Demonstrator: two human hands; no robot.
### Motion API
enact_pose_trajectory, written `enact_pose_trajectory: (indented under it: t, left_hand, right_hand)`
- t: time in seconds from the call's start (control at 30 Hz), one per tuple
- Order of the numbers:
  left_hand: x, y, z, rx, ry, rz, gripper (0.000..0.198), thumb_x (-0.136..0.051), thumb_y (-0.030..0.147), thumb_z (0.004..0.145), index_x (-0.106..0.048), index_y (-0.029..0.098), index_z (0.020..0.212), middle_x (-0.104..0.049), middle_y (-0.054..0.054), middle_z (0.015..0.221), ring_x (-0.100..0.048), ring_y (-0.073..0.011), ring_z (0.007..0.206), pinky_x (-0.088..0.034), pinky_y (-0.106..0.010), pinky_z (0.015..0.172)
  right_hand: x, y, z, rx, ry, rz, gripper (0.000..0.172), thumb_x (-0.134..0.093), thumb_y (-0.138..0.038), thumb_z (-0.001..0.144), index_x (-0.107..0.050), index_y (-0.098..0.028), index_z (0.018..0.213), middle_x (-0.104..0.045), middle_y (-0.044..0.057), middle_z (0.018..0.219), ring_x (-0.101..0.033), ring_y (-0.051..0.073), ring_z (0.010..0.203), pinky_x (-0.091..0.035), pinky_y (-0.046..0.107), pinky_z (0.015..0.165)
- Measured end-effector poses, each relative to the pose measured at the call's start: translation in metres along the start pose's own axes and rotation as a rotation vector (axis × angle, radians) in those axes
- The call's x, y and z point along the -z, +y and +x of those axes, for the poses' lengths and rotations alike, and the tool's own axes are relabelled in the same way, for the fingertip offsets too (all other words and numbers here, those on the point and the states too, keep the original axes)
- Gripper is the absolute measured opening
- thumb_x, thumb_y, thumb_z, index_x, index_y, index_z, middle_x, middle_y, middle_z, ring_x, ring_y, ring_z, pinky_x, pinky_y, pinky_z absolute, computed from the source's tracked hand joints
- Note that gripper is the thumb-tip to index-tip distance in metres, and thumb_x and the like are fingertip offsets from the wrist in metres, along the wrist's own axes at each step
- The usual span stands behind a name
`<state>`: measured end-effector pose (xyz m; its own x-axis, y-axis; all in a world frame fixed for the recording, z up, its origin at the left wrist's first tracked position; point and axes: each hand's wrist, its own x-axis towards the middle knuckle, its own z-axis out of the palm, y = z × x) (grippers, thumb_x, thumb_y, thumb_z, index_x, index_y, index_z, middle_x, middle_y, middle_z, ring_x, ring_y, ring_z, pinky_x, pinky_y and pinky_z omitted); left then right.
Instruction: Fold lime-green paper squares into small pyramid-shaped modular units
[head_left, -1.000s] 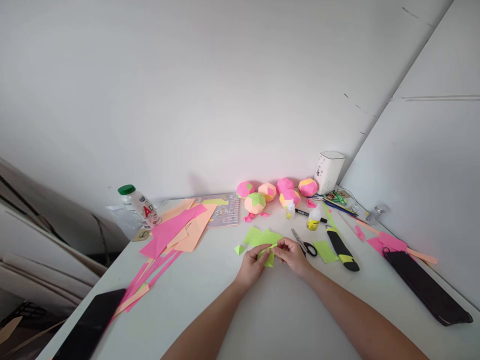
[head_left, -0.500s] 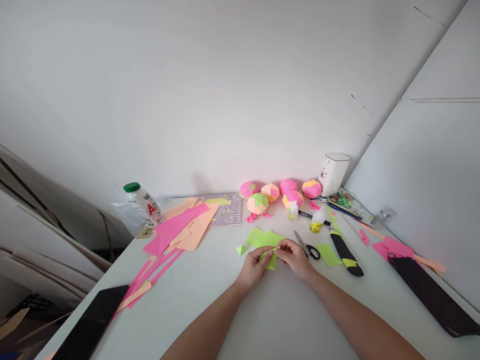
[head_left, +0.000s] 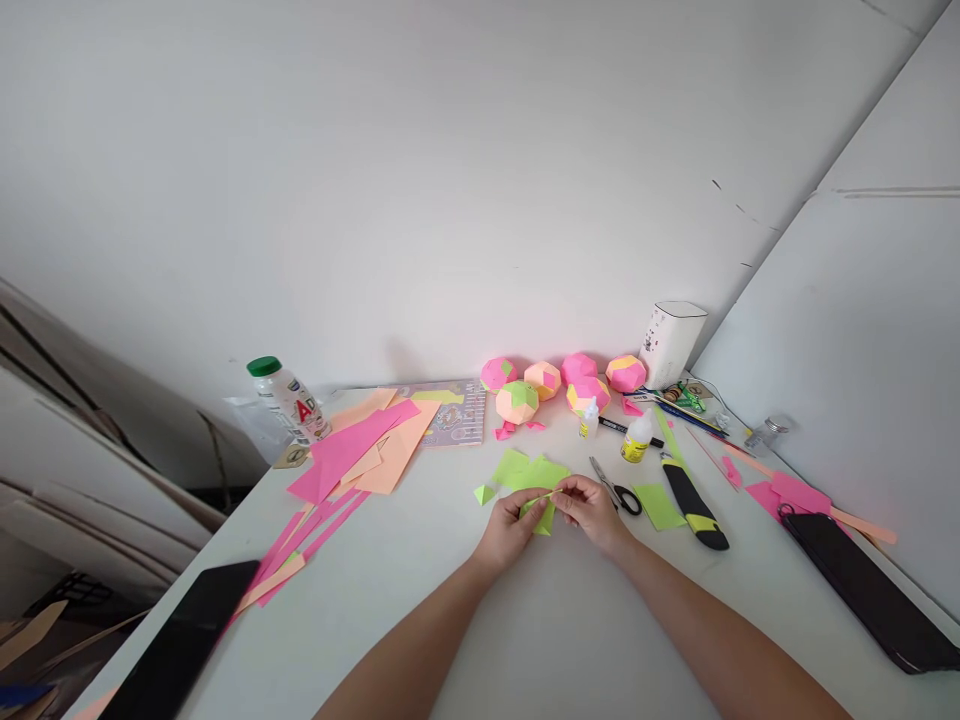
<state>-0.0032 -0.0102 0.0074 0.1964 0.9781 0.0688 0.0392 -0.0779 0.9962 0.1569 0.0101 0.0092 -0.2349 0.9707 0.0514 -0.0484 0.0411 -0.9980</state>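
Both hands meet low over the middle of the table. My left hand (head_left: 511, 530) pinches a small green paper piece (head_left: 553, 494) between thumb and fingers. On the other end of that piece my right hand (head_left: 595, 512) is closed too. Fingers cover most of the paper, so its shape is hard to make out. Just behind and below the hands lie flat green paper sheets (head_left: 512, 467), with a small folded green piece (head_left: 484, 495) to their left. Scissors with black handles (head_left: 624, 497) rest right beside my right hand.
Faceted paper balls (head_left: 517, 402) line the wall behind two glue bottles (head_left: 637, 440). A utility knife (head_left: 694, 503) lies at right near a black case (head_left: 862, 590). Pink and peach paper (head_left: 397, 455), a white bottle (head_left: 289, 400) and a black phone-like slab (head_left: 184, 640) occupy the left.
The view has shifted slightly. Both hands keep nearly the same place and grip on the green paper; no object has visibly moved.
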Motion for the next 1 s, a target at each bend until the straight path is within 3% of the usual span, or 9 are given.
enact_pose_trajectory:
  t: [0.4,0.73,1.0]
  left_hand:
    - [-0.0016,-0.0018,0.0008,0.001,0.046,0.001,0.038,-0.058,0.050,0.073,-0.068,0.017,0.088,-0.064,-0.003,0.064,-0.057,-0.0181,0.067,-0.043,-0.028,0.060]
    - [-0.0025,-0.0045,0.0014,0.069,0.016,-0.034,0.038,-0.057,0.050,0.074,-0.062,0.014,0.084,-0.046,0.005,0.051,-0.037,-0.0075,0.044,-0.030,-0.022,0.045]
    - [-0.0021,-0.0038,0.0015,0.092,0.021,-0.077,0.038,-0.059,0.051,0.072,-0.061,0.014,0.082,-0.046,0.005,0.050,-0.035,-0.0066,0.041,-0.027,-0.021,0.042]
  right_hand:
    - [0.0024,0.0006,0.0015,-0.008,-0.014,0.077,0.023,-0.071,-0.037,0.066,-0.060,-0.017,0.070,-0.048,-0.005,0.050,-0.039,0.008,0.042,-0.029,0.022,0.041]
    - [0.0030,0.0005,0.0015,-0.025,-0.010,0.099,0.026,-0.072,-0.039,0.062,-0.058,-0.017,0.066,-0.050,-0.005,0.051,-0.038,0.007,0.042,-0.029,0.022,0.041]
    - [0.0027,-0.0020,-0.0001,0.007,-0.019,0.081,0.022,-0.066,-0.039,0.070,-0.060,-0.018,0.069,-0.053,-0.004,0.054,-0.039,0.008,0.044,-0.030,0.023,0.043]
